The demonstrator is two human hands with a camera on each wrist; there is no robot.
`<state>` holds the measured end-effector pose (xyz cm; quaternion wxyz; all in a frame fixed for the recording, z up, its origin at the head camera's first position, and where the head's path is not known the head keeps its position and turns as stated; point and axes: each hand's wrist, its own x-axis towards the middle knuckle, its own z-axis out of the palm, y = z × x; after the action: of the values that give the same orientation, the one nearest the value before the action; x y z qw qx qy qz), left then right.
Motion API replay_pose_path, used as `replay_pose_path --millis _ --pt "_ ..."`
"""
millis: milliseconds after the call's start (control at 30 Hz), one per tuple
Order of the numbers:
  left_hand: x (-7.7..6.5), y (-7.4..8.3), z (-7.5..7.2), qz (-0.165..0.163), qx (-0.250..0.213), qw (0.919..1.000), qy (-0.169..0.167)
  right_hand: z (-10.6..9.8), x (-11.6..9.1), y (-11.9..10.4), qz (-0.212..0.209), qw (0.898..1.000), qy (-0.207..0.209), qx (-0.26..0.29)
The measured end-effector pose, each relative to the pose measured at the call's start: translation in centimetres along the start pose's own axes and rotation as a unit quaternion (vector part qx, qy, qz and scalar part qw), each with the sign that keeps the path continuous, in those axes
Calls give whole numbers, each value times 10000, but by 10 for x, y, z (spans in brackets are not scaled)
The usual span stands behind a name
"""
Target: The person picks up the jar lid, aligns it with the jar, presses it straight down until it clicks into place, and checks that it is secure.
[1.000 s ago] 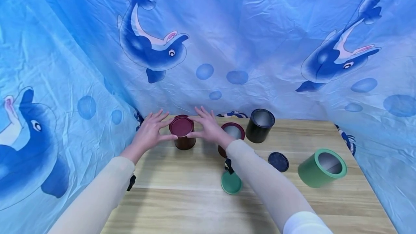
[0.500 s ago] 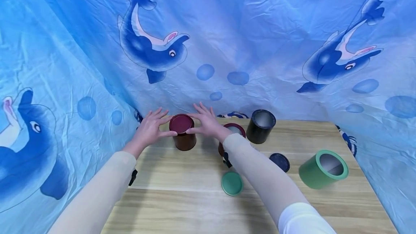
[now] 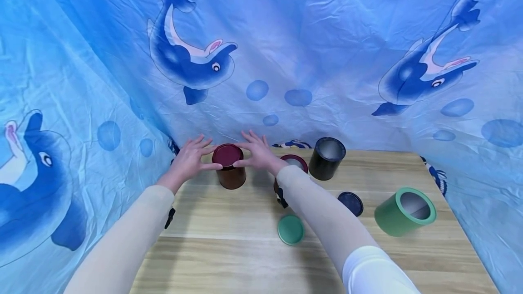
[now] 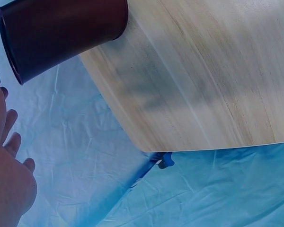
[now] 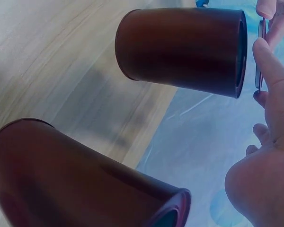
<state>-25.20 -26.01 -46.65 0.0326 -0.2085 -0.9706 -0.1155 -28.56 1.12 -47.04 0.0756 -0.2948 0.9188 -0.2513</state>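
Note:
A dark red round lid (image 3: 227, 155) is held level by its edge between my two hands. It sits just above the dark red canister (image 3: 231, 178); the right wrist view shows a narrow gap between the lid (image 5: 258, 78) and the canister's rim. My left hand (image 3: 189, 160) holds the lid's left side with thumb and index finger, the other fingers spread. On the right side, my right hand (image 3: 261, 155) does the same. In the left wrist view my left hand (image 4: 9, 175) is partly cut off beside the upright canister (image 4: 61, 35).
A second dark red canister (image 3: 295, 161), uncovered, stands partly behind my right forearm. A black canister (image 3: 324, 162) is right of it. Nearer lie a dark blue lid (image 3: 350, 203) and a green lid (image 3: 291, 230). An uncovered green canister (image 3: 394, 214) stands at the right of the wooden table (image 3: 212, 262).
The lid has shifted slightly back and left over the canister, and my right hand has moved a little left with it. The other canisters and lids stay put.

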Motion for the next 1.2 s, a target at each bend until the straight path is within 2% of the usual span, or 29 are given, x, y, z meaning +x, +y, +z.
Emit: replay_pose_path --millis 267,833,1200 --pt "4 -6 10 -7 -18 9999 -115 6 4 4 135 9998 -111 90" --pt "5 -8 12 -116 -145 9997 -128 13 10 9 151 9999 -69 32" --pt "5 -8 12 -91 -51 9999 -55 12 11 8 180 9998 -100 16"
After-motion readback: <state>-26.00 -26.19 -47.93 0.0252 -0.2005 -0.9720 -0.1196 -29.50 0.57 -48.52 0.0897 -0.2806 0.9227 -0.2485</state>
